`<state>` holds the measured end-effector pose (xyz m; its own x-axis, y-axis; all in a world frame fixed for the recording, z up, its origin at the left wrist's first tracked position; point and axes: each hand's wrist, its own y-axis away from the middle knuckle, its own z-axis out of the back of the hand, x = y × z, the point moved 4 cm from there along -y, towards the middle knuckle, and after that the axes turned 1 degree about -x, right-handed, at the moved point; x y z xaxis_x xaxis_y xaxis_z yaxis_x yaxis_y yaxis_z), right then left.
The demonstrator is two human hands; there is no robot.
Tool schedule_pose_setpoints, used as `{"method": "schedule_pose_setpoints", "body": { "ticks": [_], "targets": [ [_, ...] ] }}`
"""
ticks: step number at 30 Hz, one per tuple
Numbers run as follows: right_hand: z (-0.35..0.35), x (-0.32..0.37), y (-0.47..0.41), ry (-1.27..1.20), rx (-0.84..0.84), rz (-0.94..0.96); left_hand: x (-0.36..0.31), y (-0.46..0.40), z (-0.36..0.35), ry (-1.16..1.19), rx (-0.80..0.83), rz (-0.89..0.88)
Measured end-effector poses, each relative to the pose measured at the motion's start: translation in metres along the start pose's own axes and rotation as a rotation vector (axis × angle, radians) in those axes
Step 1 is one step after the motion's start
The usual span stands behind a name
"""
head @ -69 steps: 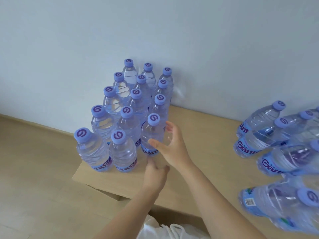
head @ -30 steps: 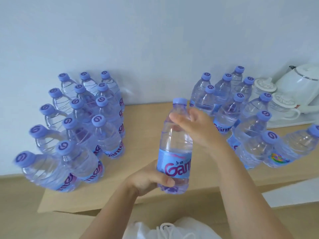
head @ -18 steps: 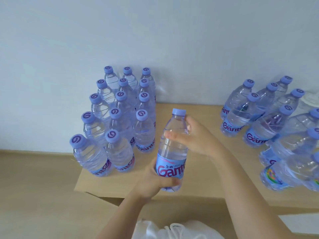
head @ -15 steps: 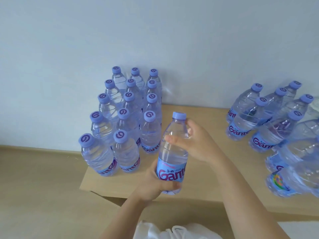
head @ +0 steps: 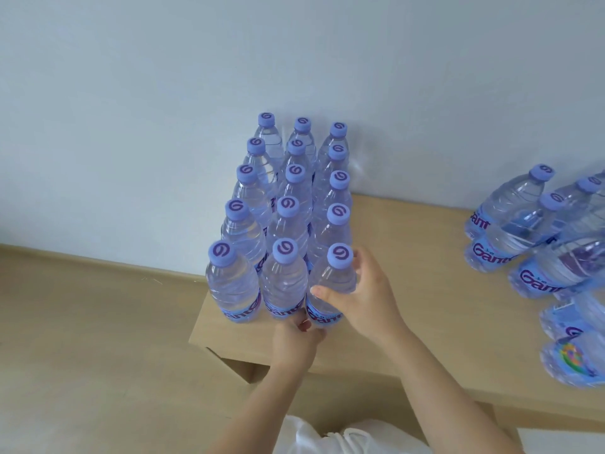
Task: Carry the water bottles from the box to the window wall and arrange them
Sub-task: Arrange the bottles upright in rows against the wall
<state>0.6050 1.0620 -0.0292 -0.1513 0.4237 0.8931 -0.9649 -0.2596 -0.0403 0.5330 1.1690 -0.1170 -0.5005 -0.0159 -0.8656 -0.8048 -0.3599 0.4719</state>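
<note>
Both hands grip the front-right bottle (head: 330, 290) on the tabletop (head: 409, 257): right hand (head: 363, 296) curled around its shoulder, left hand (head: 296, 335) fingers at its base.

The clear plastic water bottles with light purple caps (head: 284, 231), which stand in rows against the wall, each carry on the cap a dark purple swirl sign like a letter G. On their blue labels near the bottom only parts of a purple word can be read, cut off by the bottles in front. On the second group of same bottles at the right (head: 510, 231), the blue labels show the purple brand letters "Gan", and the end of the word is hidden or blurred.
</note>
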Motion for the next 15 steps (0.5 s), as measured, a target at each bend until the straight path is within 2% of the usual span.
{"method": "schedule_pose_setpoints", "body": {
  "ticks": [7,15],
  "targets": [
    [-0.005,-0.007,0.003,-0.005,-0.047,-0.001,0.000,0.001,-0.006,0.164,0.075,0.038],
    [-0.013,-0.011,0.010,-0.015,-0.101,-0.017,0.004,0.005,-0.003,0.179,0.107,0.043]
  ]
}}
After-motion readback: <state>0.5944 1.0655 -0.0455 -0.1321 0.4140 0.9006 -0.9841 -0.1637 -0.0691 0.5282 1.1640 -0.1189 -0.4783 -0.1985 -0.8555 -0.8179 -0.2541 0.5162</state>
